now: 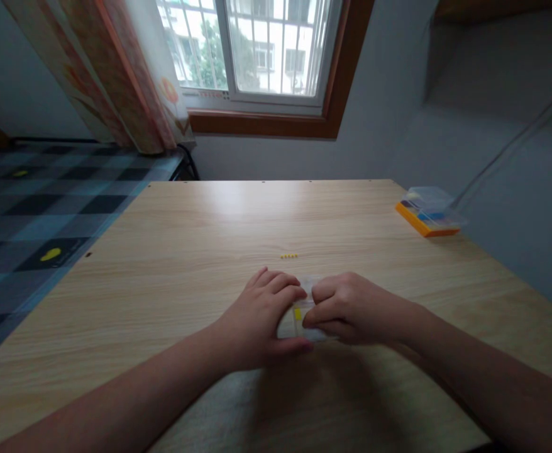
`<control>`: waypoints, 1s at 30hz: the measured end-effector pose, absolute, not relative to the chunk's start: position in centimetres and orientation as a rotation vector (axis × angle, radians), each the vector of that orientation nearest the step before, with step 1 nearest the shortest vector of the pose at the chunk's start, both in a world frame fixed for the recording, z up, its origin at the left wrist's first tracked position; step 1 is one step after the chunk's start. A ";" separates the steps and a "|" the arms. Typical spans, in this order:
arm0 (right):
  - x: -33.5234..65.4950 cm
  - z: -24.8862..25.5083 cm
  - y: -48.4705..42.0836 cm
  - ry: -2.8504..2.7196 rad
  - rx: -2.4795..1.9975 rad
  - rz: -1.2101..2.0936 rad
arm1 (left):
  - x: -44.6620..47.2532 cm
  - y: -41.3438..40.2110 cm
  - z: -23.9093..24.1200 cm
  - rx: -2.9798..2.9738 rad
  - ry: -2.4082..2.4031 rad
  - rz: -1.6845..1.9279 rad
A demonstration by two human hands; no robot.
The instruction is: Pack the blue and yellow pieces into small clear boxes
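Observation:
Between my hands, low over the table, is a small clear plastic piece (286,326), flat or box-like; I cannot tell which. A small yellow patch (297,313) shows on or in it. My left hand (267,314) grips the piece from the left, its fingers on the far side and its thumb along the near edge. On the right, my right hand (344,308) is curled, with its fingertips pressed together on the plastic. Whatever those fingertips pinch is hidden. Just beyond the hands, a short row of several tiny yellow beads (288,256) lies on the table.
The light wooden table (200,233) stretches toward the window (271,50). At its far right edge sits an orange-based box (427,223) with a clear lid and coloured contents. A bed with a checked cover (68,204) stands along the left side.

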State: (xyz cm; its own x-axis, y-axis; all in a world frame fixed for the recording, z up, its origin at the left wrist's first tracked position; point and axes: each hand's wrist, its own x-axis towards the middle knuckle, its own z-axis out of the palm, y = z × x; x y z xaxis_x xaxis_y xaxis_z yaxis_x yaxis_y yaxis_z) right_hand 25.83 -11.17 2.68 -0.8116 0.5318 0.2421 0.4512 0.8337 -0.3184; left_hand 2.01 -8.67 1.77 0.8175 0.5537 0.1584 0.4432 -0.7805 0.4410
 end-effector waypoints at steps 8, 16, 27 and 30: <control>25.7 2.5 -11.1 -2.672 -0.652 0.370 | 1.9 -8.7 1.6 2.613 0.743 0.405; 26.6 1.2 -8.7 -2.131 -0.984 0.262 | 2.0 -8.8 1.8 2.606 0.768 0.388; 25.1 -1.4 -3.0 -2.074 -1.078 0.132 | 1.9 -9.0 1.3 2.619 0.781 0.427; 24.3 -1.6 -1.7 -2.102 -1.038 0.103 | 1.9 -9.0 1.4 2.614 0.793 0.425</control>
State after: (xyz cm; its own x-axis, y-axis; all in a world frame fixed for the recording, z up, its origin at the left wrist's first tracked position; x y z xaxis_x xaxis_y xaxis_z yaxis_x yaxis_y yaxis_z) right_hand 24.26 -1.72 -1.65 -0.3674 0.7050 0.6066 0.6423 0.6640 -0.3828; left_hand 1.93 -9.01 1.37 0.7955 0.5803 0.1746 0.4671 -0.7707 0.4334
